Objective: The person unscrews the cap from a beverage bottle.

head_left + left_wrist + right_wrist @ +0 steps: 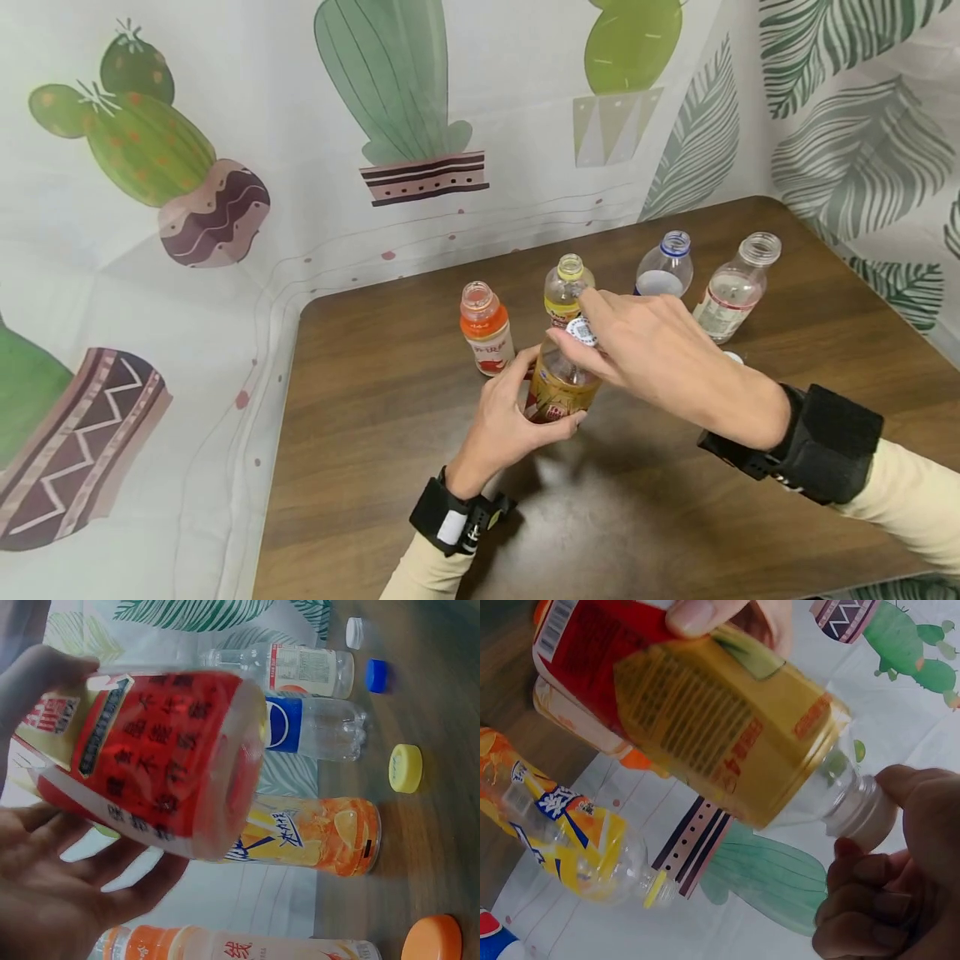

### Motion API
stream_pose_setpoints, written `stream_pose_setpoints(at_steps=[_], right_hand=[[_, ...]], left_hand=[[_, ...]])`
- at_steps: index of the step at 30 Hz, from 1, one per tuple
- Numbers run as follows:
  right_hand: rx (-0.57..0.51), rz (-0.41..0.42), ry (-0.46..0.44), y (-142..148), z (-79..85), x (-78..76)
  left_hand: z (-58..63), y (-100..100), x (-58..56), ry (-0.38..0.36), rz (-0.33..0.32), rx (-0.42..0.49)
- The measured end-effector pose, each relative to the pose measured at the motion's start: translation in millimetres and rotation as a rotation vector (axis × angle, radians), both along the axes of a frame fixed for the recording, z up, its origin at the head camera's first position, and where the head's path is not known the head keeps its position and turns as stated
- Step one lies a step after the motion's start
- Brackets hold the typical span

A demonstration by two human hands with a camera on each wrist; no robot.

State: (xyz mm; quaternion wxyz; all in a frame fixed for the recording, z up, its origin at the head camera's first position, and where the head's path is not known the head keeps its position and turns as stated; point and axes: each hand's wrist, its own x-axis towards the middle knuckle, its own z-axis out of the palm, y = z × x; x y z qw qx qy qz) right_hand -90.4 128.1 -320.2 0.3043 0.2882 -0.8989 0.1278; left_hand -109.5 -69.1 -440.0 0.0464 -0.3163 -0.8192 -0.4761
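Note:
My left hand grips the body of a clear plastic drink bottle with a red and gold label, held tilted above the table. On its neck sits a white cap with a printed code on top. The right hand pinches this cap between thumb and curled fingers, as the right wrist view also shows at the cap's side. In the left wrist view the bottle's red base faces the camera, with the left fingers below it.
Uncapped bottles stand behind: an orange-necked one, a yellow-ringed one, a blue-ringed one and a clear one. Orange, yellow, blue and white caps lie on the wooden table.

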Motion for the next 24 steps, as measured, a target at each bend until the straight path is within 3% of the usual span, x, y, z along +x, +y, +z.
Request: stream_pose_setpoints(at_steps=[11,17,21,24], right_hand=[[0.090,0.236,-0.020,14,7.8,2.0],[0.124,0.331,-0.148,22,4.9,5.5],[0.143,0.294,-0.221,27,4.5,-1.2],[0.122,0.188,-0.226,31,17.3,-4.3]], left_hand=[[5.5,-7,-2.4,-0.145,-0.185,-0.014],[-0.2,-7,-5.8,-0.151,-0.311,-0.045],[-8.0,-2,-3.9,-0.168,-0.251,-0.041],[-12.9,4,-1.3,-0.180,-0.157,-0.023]])
